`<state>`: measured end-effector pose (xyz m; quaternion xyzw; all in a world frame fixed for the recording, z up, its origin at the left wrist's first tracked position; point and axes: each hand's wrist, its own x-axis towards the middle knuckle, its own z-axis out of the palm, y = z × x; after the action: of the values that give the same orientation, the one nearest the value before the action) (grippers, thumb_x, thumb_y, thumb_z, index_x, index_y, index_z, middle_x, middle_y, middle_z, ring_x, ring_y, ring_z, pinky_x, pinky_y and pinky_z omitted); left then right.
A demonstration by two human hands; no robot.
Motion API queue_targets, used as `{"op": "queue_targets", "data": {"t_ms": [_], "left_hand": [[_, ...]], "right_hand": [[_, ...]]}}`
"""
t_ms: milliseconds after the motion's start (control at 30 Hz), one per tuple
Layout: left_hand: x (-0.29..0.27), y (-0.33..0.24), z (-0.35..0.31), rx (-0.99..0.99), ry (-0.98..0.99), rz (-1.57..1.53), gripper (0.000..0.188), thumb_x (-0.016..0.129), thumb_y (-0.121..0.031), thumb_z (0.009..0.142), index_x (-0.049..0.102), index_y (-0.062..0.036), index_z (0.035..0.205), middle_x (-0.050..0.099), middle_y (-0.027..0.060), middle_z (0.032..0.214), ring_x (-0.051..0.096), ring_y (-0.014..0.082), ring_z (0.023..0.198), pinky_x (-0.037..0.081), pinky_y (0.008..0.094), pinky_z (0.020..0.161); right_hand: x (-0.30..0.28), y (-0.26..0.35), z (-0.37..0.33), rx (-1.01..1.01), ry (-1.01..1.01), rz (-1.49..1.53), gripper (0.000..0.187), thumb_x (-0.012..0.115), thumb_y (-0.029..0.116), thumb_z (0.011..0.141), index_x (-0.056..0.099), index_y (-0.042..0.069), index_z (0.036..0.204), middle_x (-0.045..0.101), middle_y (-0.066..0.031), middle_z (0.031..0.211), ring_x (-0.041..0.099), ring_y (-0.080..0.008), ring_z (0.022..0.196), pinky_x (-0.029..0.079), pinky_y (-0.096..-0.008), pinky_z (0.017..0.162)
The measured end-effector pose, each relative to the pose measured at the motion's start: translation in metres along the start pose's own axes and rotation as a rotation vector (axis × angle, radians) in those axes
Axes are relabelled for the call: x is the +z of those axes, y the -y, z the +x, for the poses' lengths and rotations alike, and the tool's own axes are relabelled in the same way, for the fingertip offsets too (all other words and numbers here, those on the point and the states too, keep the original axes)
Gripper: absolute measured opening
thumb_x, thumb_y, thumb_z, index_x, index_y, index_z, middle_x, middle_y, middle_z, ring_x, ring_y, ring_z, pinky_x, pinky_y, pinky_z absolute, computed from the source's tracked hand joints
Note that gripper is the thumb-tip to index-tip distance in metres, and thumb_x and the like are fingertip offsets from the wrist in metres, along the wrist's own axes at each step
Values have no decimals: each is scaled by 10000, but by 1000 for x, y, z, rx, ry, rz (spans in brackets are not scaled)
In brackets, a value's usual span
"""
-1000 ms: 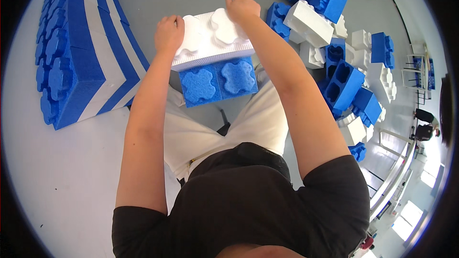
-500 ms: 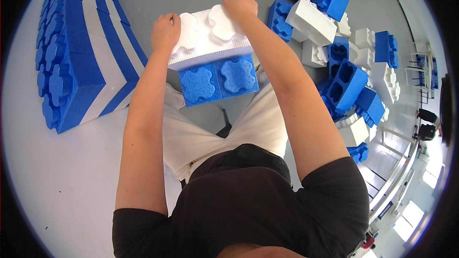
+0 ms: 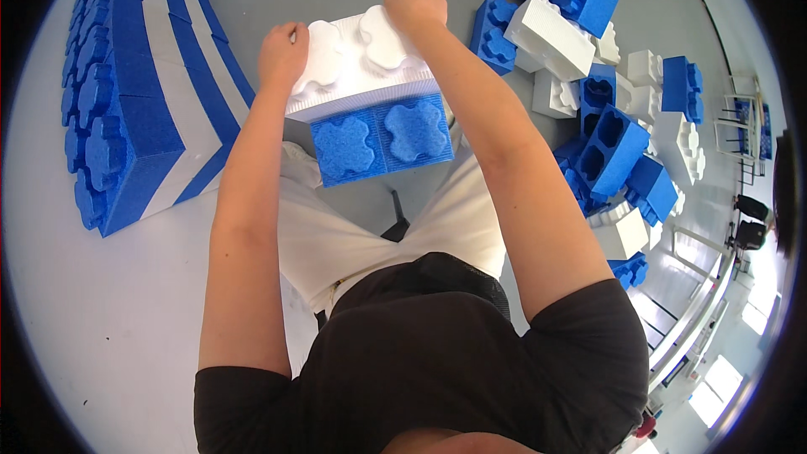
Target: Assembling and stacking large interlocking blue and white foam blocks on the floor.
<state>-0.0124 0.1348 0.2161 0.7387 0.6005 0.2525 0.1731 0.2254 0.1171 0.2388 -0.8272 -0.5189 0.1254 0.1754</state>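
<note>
A large white foam building block [image 3: 351, 63] with rounded, cross-shaped studs on top is held between my two hands. My left hand [image 3: 283, 55] is closed at its left end, and my right hand [image 3: 417, 7] is closed at its far right end; most fingertips are hidden behind it. Directly on the near side, partly covered by the white one, is a blue foam block [image 3: 382, 145] with two studs showing, in front of my knees. Whether the two blocks touch cannot be made out.
To the left stands a stacked wall of blue and white blocks [image 3: 160, 92], studs facing outward. A loose heap of blue and white blocks [image 3: 614, 147] lies on the floor to the right. White-framed furniture [image 3: 702, 286] stands beyond the heap.
Both hands and the white block have shifted slightly left, tilting a little. The blue block has stayed almost in place.
</note>
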Motion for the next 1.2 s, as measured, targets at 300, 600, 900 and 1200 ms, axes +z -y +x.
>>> {"op": "queue_targets", "data": {"t_ms": [300, 600, 900, 1200], "left_hand": [[-13, 11, -13, -4, -40, -101, 368, 569, -322, 955, 725, -7, 1066, 695, 208, 1104, 641, 396, 1067, 496, 435, 935], [-12, 16, -28, -15, -99, -95, 357, 575, -328, 950, 743, -25, 1035, 698, 207, 1098, 650, 395, 1040, 505, 444, 916], [0, -1, -38, 14, -92, -26, 318, 568, -307, 947, 734, -68, 1075, 689, 167, 1113, 621, 382, 1074, 500, 455, 932], [-28, 21, -72, -47, -196, -2, 272, 570, -278, 947, 730, -71, 1024, 683, 155, 1078, 610, 381, 1031, 500, 468, 895]], "right_hand": [[7, 10, -10, -74, 4, 16, 476, 410, 369, 972, 746, 32, 974, 735, -200, 992, 708, -386, 920, 568, -489, 809], [3, 18, -22, -30, 23, -7, 420, 430, 346, 963, 762, 90, 984, 748, -144, 1017, 694, -341, 989, 553, -441, 829], [4, -7, -26, -20, -140, -1, 433, 431, 347, 967, 764, 72, 929, 745, -166, 923, 712, -369, 867, 562, -475, 789], [19, 33, -32, -195, -172, -3, 429, 427, 353, 975, 749, 72, 935, 748, -159, 917, 719, -354, 863, 565, -466, 776]]}}
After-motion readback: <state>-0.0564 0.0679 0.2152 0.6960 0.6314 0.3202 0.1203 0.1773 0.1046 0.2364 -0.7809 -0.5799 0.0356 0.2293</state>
